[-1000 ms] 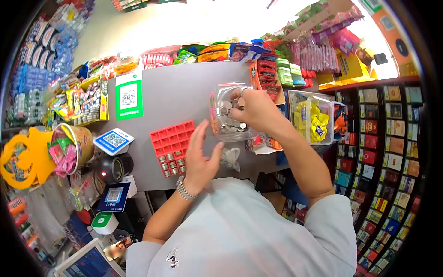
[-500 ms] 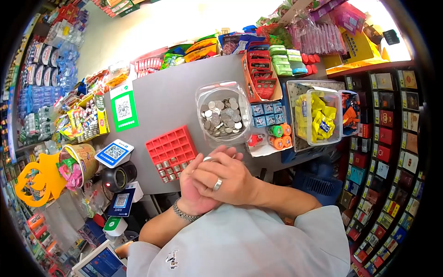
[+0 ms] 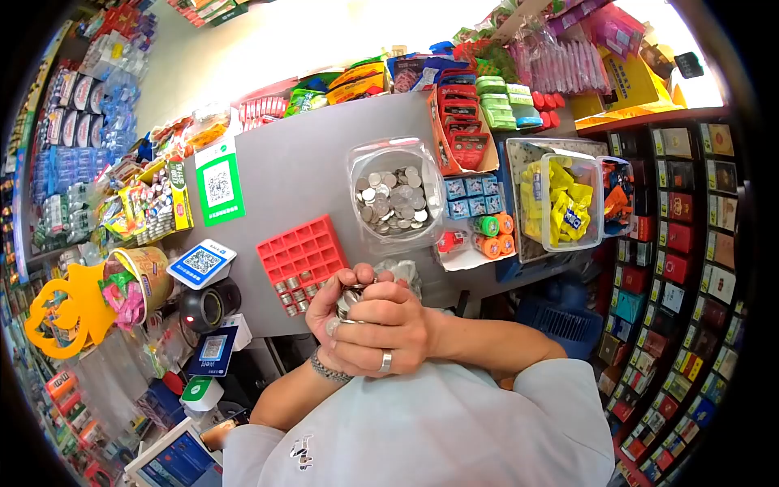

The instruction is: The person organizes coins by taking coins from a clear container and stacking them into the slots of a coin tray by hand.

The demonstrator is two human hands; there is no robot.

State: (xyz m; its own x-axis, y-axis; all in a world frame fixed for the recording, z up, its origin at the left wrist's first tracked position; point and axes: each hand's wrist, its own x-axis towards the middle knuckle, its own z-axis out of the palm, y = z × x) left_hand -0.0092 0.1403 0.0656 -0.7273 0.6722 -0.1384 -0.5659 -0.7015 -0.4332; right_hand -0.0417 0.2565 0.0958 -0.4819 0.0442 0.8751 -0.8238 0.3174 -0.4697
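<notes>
My left hand (image 3: 324, 310), with a chain bracelet at its wrist, and my right hand (image 3: 391, 331), with a ring, are cupped together in front of my chest. Between them is a clump of silver coins (image 3: 349, 304). Just beyond my left hand lies a red coin tray (image 3: 299, 246); its nearer compartments hold small stacks of coins, and my fingers cover one corner. Past my right hand stands a clear plastic tub (image 3: 358, 230) with many loose coins (image 3: 396, 199) inside. Crumpled clear plastic (image 3: 408, 274) shows behind my fingers.
Payment code signs (image 3: 217, 187) and a black round scanner (image 3: 203, 308) stand left. Candy boxes (image 3: 472, 197) and a clear bin of yellow packets (image 3: 570, 213) are at right. Snack bags (image 3: 355, 84) line the grey counter's (image 3: 284, 162) far edge.
My hands have drawn slightly nearer to me and turned from clasped to cupped, so the coins between them now show. The tray and tub appear unmoved.
</notes>
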